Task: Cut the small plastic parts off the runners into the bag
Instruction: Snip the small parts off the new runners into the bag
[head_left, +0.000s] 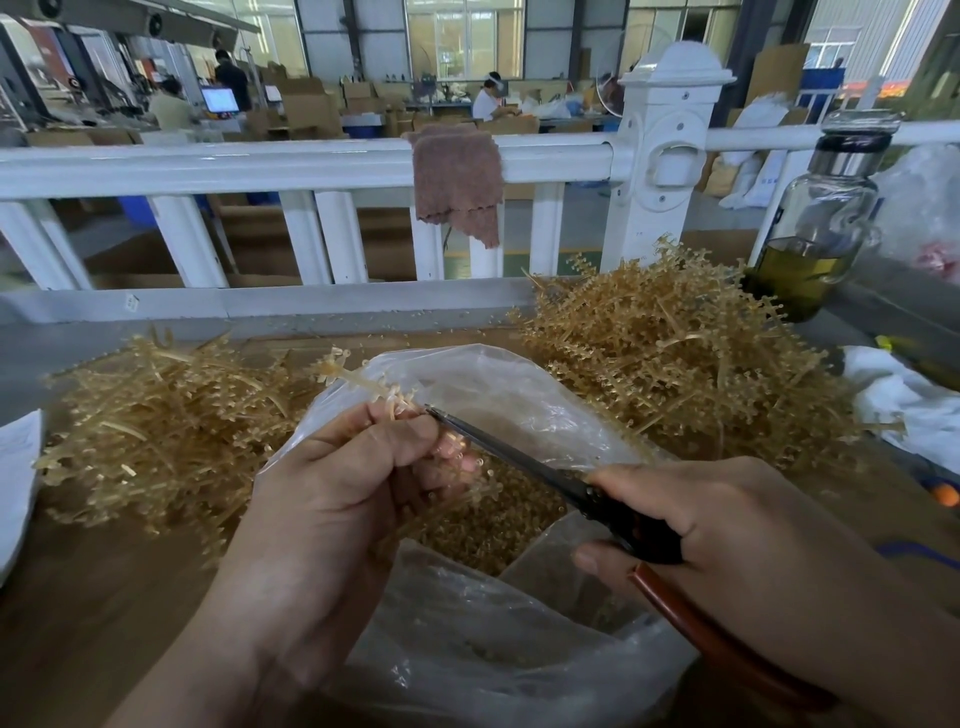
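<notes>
On the brown bench (104, 597), runner heaps (675, 364) flank an open bag (493, 649); left hand (332, 499) grips a runner (358, 382), right hand (737, 535) grips scissors (519, 457); white railing (260, 161), factory hall beyond.

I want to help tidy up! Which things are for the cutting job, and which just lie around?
For the job: black-bladed scissors, amber plastic runner, clear plastic bag, heaped amber runners.
Lying about: glass bottle of yellow liquid, pinkish-brown cloth.

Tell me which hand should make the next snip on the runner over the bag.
Right. The right hand grips the scissors, whose tip is at the runner that the left hand pinches above the open bag.
</notes>
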